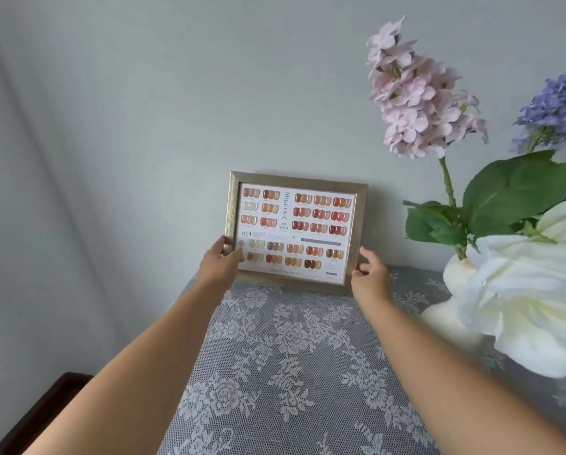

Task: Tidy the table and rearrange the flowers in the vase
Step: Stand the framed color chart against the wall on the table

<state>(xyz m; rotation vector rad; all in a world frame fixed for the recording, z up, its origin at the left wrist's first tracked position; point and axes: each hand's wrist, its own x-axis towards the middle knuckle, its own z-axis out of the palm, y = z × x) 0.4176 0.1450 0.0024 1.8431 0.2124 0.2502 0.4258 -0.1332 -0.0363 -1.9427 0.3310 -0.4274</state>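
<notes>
A gold picture frame point(294, 229) showing rows of nail colour samples leans against the grey wall at the far edge of the table. My left hand point(221, 261) grips its lower left corner, thumb on the front. My right hand point(370, 269) holds the lower right corner with curled fingers. To the right stands a white vase point(454, 274), partly hidden by a large white flower point(531, 290). A pink hydrangea point(416, 100) and a purple hydrangea point(557, 106) rise from it above green leaves point(518, 192).
A white lace cloth point(291, 356) over grey fabric covers the table. A dark wooden piece of furniture point(45, 408) shows at the lower left, below the table's left edge. The grey wall runs close behind the frame.
</notes>
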